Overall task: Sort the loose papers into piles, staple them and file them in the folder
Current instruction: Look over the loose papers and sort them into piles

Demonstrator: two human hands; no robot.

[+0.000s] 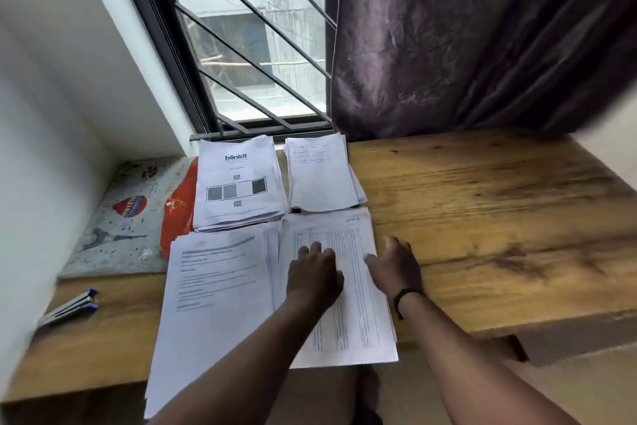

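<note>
Several paper piles lie on the wooden desk (pixel 482 204). A pile topped by a "blinkit" sheet (pixel 238 183) sits at the back, a handwritten pile (pixel 320 176) beside it on the right. In front lie a pile of printed text (pixel 217 293) and a pile of ruled tables (pixel 348 293). My left hand (pixel 315 273) rests palm down on the table pile. My right hand (pixel 396 266) touches that pile's right edge, thumb on the paper. A patterned folder (pixel 127 217) lies at the left, and a stapler (pixel 69 307) sits near the left front.
A red packet (pixel 177 214) lies on the folder's right side. A barred window (pixel 255 45) and a dark purple curtain (pixel 482 38) stand behind the desk. A white wall (pixel 41 148) bounds the left. Bare wood stretches to the right of the piles.
</note>
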